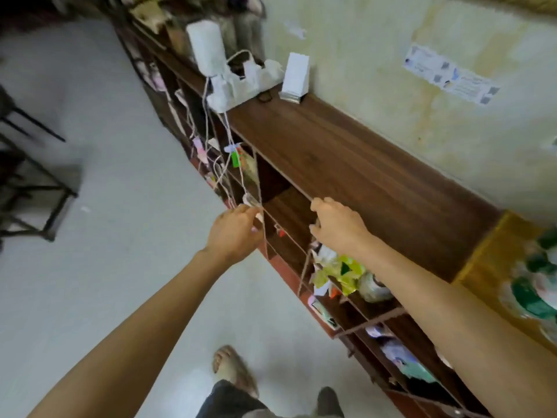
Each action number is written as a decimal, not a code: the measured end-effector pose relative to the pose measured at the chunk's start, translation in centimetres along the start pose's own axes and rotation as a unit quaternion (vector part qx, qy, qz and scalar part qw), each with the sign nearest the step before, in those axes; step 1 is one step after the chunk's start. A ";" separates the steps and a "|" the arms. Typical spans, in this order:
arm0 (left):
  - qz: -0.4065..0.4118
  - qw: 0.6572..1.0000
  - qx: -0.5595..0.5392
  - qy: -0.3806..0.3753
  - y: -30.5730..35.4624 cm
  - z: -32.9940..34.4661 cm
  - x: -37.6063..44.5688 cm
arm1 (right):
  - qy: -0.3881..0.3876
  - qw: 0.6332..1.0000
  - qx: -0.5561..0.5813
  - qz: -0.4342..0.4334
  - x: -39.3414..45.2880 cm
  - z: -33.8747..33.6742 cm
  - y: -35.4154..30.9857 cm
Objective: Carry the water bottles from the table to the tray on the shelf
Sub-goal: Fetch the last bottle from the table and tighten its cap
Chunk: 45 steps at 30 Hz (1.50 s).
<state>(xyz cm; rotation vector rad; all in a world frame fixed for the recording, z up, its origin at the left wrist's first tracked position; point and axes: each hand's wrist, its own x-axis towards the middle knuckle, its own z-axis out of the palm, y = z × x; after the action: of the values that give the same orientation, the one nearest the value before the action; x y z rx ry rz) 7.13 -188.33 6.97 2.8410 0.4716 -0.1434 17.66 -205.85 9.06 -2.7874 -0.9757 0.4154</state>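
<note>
My left hand (233, 232) is stretched out in front of the brown wooden shelf unit (346, 164), its fingers loosely curled next to a pale cable end (250, 201); nothing is plainly held in it. My right hand (336, 226) hovers at the front edge of the shelf top with relaxed, slightly bent fingers and is empty. At the far right a yellowish tray (485, 260) sits on the shelf top. It holds blurred water bottles with green labels (539, 294).
A white power strip (241, 86) with plugs and dangling cables sits on the shelf top beside a white box (297, 76). The compartments below hold packets and papers (340, 273). Dark metal furniture legs (45, 200) stand at the left on the pale floor. My foot (233, 369) is at the bottom.
</note>
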 end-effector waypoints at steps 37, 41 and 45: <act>-0.395 0.915 -0.008 0.086 -88.1 -28.3 27.0 | -0.063 0.920 -0.019 -0.387 74.1 3.8 -82.1; -0.375 0.922 -0.010 0.094 -98.1 -31.2 33.1 | -0.055 0.926 -0.001 -0.373 83.0 4.3 -89.0; -0.355 0.932 0.006 0.075 -107.0 -35.7 40.2 | -0.057 0.934 0.010 -0.353 91.5 2.6 -94.9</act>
<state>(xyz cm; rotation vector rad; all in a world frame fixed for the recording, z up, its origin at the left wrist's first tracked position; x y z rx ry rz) 11.66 -68.69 10.54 2.5580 1.5125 -0.0589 29.80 -74.55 10.36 -2.1885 -1.8654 0.4641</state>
